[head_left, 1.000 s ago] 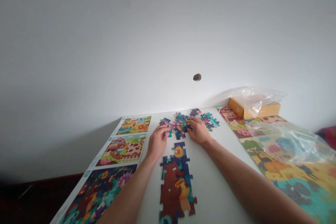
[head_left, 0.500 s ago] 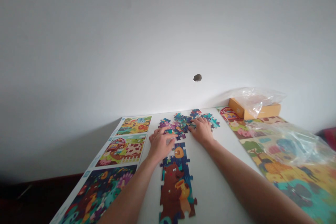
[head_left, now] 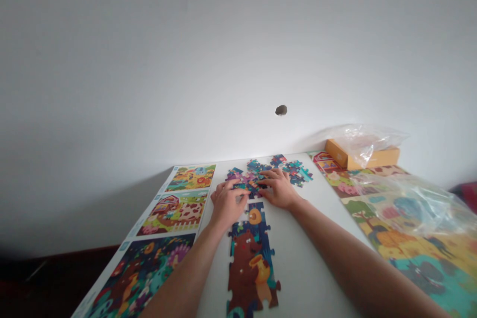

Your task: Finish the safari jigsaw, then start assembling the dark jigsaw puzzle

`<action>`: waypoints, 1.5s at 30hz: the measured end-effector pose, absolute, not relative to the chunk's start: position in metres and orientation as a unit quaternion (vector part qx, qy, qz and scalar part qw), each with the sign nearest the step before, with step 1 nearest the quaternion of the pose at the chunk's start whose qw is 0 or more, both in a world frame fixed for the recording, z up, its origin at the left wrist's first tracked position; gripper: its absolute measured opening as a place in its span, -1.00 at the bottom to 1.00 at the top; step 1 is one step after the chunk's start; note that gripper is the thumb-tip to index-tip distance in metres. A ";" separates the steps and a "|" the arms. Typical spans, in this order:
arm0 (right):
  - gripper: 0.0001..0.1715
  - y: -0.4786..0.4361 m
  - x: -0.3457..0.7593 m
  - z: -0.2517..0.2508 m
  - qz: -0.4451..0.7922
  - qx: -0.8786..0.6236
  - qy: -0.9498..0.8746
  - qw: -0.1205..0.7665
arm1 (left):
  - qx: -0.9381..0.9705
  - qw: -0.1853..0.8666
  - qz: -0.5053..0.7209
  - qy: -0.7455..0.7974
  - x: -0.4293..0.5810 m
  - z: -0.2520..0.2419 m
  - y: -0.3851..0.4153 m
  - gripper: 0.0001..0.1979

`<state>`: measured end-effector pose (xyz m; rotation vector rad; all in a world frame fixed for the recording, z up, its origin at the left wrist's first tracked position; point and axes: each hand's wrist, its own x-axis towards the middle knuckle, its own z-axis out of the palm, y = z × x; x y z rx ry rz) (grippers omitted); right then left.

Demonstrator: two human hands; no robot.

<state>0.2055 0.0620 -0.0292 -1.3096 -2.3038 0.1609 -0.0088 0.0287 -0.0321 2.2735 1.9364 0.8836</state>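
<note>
A heap of loose jigsaw pieces [head_left: 255, 165] in purple, teal and dark blue lies at the far side of the white table. At the heap's near left edge is my left hand [head_left: 228, 202], fingers over the pieces and thumb apart. My right hand [head_left: 280, 190] rests palm down on the heap's near side with its fingers spread, touching pieces. Both hands look open, though pieces under the fingertips are partly hidden. Between my forearms stretches a joined jigsaw strip [head_left: 246, 263] showing a brown bear with a honey pot.
On the left lies a sheet with three printed pictures [head_left: 184, 211]. To the right are assembled animal puzzles [head_left: 391, 231], partly under a clear plastic bag [head_left: 425, 208]. An orange box [head_left: 380, 158] with more clear plastic stands by the wall [head_left: 223, 59].
My right hand has moved left across the heap, closer to my left hand, uncovering pieces on the right. My left hand has hardly moved.
</note>
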 end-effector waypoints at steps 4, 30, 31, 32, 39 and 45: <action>-0.70 0.061 0.207 -0.028 0.068 -0.475 -0.840 0.254 | 0.719 -0.004 0.307 0.623 -0.009 -0.035 0.030 -0.85; -0.58 0.059 0.203 -0.028 0.076 -0.420 -0.870 0.248 | 0.742 -0.001 0.251 0.622 -0.012 -0.040 0.032 -0.66; -0.57 0.059 0.203 -0.027 0.076 -0.426 -0.867 0.248 | 0.743 -0.001 0.252 0.620 -0.012 -0.040 0.032 -0.64; -0.58 0.059 0.202 -0.026 0.072 -0.443 -0.857 0.254 | 0.744 -0.002 0.253 0.618 -0.012 -0.040 0.032 -0.63; -0.56 0.067 0.211 -0.028 -0.009 -0.689 -0.661 0.296 | 0.745 0.001 0.249 0.619 -0.012 -0.038 0.030 -0.68; -0.49 0.076 0.216 -0.030 -0.009 -0.701 -0.663 0.264 | 0.741 0.002 0.256 0.620 -0.012 -0.040 0.031 -0.68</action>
